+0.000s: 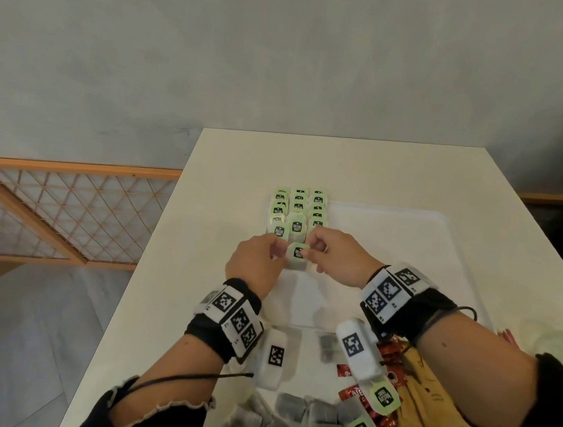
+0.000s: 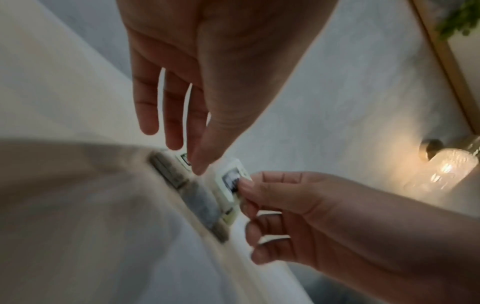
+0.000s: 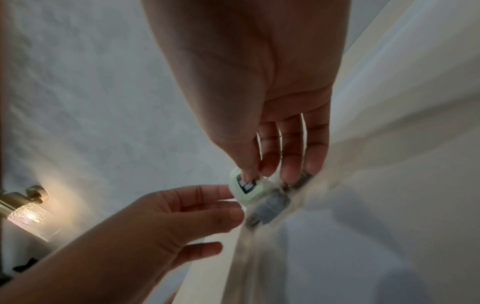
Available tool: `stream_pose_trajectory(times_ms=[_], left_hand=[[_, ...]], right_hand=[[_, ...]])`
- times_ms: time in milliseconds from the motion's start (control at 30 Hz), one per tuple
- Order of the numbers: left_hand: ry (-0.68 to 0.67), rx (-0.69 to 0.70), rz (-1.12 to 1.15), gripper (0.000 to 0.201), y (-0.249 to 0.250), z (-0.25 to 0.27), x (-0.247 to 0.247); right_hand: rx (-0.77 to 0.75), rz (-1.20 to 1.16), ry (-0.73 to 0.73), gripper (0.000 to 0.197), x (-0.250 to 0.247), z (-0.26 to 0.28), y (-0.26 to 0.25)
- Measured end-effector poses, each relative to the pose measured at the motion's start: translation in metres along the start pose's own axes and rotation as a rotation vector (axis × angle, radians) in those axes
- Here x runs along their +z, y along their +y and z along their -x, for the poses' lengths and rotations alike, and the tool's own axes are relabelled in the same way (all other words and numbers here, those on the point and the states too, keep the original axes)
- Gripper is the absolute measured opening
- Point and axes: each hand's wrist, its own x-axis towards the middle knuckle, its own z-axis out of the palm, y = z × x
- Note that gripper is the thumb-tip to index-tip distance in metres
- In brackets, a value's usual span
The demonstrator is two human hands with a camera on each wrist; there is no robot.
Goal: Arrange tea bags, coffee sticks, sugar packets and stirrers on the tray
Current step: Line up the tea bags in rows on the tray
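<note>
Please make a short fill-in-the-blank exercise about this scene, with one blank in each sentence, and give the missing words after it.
1. The tea bags already arranged on the tray lie in ____ columns.
2. The tag that the right hand pinches is ____ with a dark label.
3. The coffee sticks waiting near the person are ____ in colour.
4. The left hand and the right hand meet over the ____ column of tea bags.

Missing words: three; green; red; middle

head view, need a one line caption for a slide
Both hands, left hand and right hand, place a green-tagged tea bag below three rows of tea bags on the white tray.
</note>
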Motion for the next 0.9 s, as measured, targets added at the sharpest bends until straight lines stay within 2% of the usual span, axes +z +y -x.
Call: stream_pose_trajectory(times_ms=[100,167,267,367,600,767,900], left_hand=[[0.009,-0.031,-0.155,0.025,-0.004,-0.017,-0.011],[-0.074,-0.057,-0.22,0.028,-0.004,-0.026,-0.016],[-0.163,-0.101,-0.281,0.019,-0.002,-0.039,-0.017],[-0.149,-0.119,-0.3,0.009,0.0,-0.043,-0.013],[-0.159,-0.132,-0.3,0.009,0.005,-0.044,-0.016],[-0.175,-0.087,-0.302,0.024,0.016,-0.026,-0.025],[-0.162,0.005,-0.313,0.03,0.027,0.004,-0.029]], right_hand=[[0.034,0.144,0.023,0.014,0.001,-0.012,0.006],[0.058,0.195,0.06,0.016,0.001,-0.017,0.007],[0.062,0.199,0.116,0.018,-0.001,-0.026,0.005],[0.062,0.189,0.141,0.019,0.0,-0.034,0.003],[0.105,0.134,0.151,0.018,-0.002,-0.041,-0.005],[0.108,0.038,0.198,0.049,-0.012,-0.016,-0.013],[0.09,-0.026,0.144,0.047,-0.01,0.032,-0.015]])
